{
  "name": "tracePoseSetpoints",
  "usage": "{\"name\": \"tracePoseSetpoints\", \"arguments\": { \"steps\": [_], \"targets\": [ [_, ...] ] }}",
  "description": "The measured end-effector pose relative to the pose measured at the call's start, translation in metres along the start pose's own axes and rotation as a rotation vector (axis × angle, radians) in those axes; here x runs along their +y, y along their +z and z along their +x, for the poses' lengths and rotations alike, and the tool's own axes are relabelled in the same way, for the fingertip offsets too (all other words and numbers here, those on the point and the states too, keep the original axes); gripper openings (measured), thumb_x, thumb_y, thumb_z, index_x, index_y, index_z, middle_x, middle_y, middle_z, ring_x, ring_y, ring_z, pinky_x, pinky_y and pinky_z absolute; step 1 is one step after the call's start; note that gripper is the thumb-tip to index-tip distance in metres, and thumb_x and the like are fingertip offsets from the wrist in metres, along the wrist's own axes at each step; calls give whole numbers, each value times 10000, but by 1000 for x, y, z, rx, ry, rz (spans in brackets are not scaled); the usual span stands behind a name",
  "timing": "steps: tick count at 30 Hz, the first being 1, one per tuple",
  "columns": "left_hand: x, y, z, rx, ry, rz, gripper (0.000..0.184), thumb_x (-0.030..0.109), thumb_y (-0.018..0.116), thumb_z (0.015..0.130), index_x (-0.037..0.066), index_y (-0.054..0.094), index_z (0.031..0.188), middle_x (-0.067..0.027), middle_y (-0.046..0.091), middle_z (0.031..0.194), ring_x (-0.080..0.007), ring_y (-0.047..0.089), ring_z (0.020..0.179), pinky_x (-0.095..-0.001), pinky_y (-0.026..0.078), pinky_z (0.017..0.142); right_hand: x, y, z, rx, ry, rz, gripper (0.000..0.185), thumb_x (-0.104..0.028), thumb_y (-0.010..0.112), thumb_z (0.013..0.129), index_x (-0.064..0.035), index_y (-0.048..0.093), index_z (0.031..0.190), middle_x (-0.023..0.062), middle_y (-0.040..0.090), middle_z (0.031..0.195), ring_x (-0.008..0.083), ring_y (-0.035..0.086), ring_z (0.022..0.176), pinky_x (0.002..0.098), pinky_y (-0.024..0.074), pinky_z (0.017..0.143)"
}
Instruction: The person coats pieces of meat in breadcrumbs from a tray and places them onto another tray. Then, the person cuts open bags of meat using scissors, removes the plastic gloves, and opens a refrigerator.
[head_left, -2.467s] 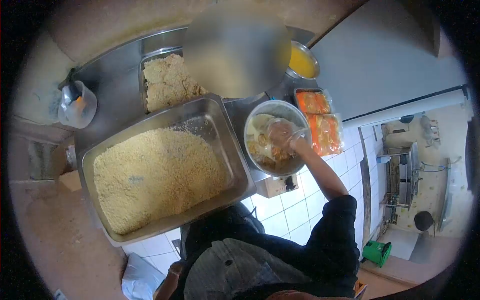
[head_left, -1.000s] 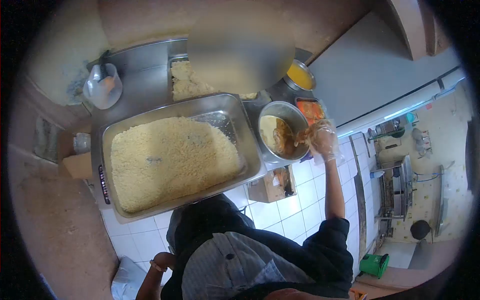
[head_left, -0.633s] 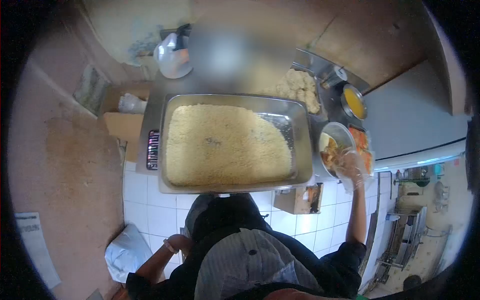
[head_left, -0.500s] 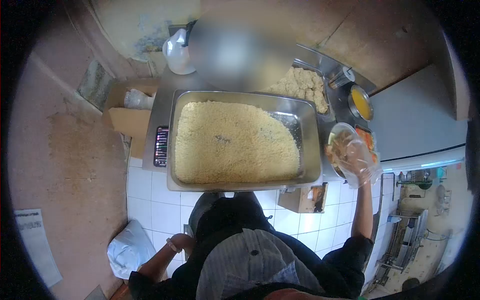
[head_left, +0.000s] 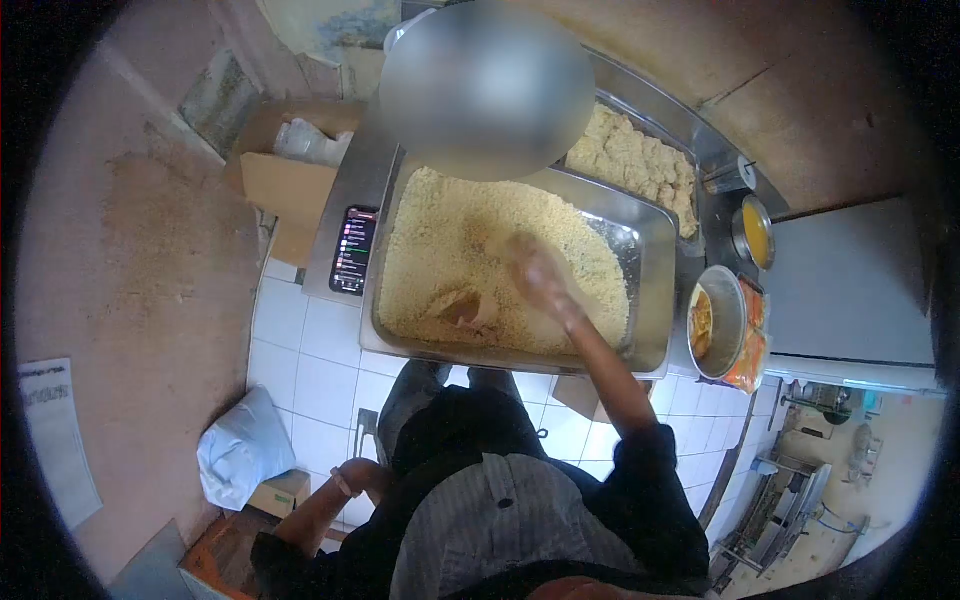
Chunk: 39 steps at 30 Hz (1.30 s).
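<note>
A deep metal tray [head_left: 655,280] holds a wide bed of pale yellow breadcrumbs [head_left: 540,210]. My right hand [head_left: 543,278] is over the middle of the crumbs, smeared by motion, so its fingers do not show clearly. Left of it, a pinkish piece of what looks like raw meat [head_left: 463,308] lies partly sunk in the crumbs near the tray's front side. My left hand [head_left: 365,477] hangs low by my left thigh, away from the tray, with its fingers mostly hidden.
Right of the tray stands a metal bowl [head_left: 738,325] with meat pieces, beside orange packets [head_left: 748,365]. A bowl of yellow liquid [head_left: 755,235] and a tray of crumbed pieces [head_left: 640,165] sit farther back. At left lies a phone [head_left: 354,250].
My right hand has moved left from the metal bowl to above the breadcrumbs. A piece of meat now lies in the crumbs. The whole view has shifted; my left hand stays low.
</note>
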<state>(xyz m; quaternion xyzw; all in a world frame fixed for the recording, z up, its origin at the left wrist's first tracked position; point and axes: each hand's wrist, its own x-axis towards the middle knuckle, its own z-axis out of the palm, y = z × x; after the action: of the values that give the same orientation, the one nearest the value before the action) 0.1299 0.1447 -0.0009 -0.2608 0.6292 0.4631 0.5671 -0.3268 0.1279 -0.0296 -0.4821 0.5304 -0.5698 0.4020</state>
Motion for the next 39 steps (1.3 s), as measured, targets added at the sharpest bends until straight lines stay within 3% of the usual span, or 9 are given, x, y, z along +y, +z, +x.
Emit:
{"name": "tracePoseSetpoints", "arguments": {
  "steps": [2,4,8,11,14,16,19,31,39],
  "targets": [
    [2,-1,-1,-3,8,-6,396,216,498,811,38,419,1156,-154,467,1143,-283,462,1046,-410,344,892,-15,18,58,-43,108,-801,485,-257,467,864,-70,337,1293,114,369,1294,210,379,1153,353,290,993],
    [4,1,-1,-4,7,-13,393,217,497,812,39,422,1153,-154,469,1141,-283,464,1045,-410,346,890,-39,57,88,-132,239,-1078,524,-292,479,858,-72,316,1304,127,356,1304,220,372,1169,356,287,1001],
    [9,7,-1,-2,19,-35,387,219,493,813,41,426,1149,-154,472,1137,-283,467,1041,-409,349,887,-94,97,75,-354,346,-797,606,-361,504,845,-77,274,1328,152,330,1326,242,358,1202,362,283,1015],
    [11,15,-1,3,31,-66,383,220,491,813,42,430,1146,-153,475,1134,-283,469,1039,-409,351,885,-17,46,25,-376,338,87,604,-319,544,832,-56,293,1314,154,371,1297,258,399,1168,367,347,970],
    [13,18,-1,2,38,-81,378,222,488,814,43,434,1143,-153,478,1131,-282,472,1036,-409,353,882,-7,-9,9,-394,367,38,600,-249,552,833,-37,271,1319,150,378,1293,261,412,1157,369,344,974],
    [15,16,0,6,34,-77,376,223,487,815,44,436,1141,-153,479,1129,-282,473,1034,-409,354,881,-18,-19,16,-548,694,236,604,-230,553,833,-26,260,1320,147,394,1285,256,403,1167,362,334,983],
    [20,13,2,14,44,-79,372,224,484,815,45,440,1138,-152,482,1126,-282,476,1032,-409,357,879,59,-7,5,-505,743,197,620,-229,546,835,-17,235,1328,162,402,1278,267,393,1180,360,325,990],
    [23,6,-1,21,30,-49,357,230,474,818,51,454,1126,-151,492,1115,-282,485,1022,-407,365,869,-123,-11,58,-532,295,-968,516,-437,470,844,-144,418,1266,119,380,1317,240,391,1185,347,296,999],
    [25,7,0,27,46,-60,348,234,468,820,54,464,1118,-150,499,1107,-281,492,1015,-407,371,863,-73,-9,-52,-253,440,-1030,504,-420,517,803,-108,468,1196,139,473,1205,274,449,1100,386,333,950]
  ]
}}
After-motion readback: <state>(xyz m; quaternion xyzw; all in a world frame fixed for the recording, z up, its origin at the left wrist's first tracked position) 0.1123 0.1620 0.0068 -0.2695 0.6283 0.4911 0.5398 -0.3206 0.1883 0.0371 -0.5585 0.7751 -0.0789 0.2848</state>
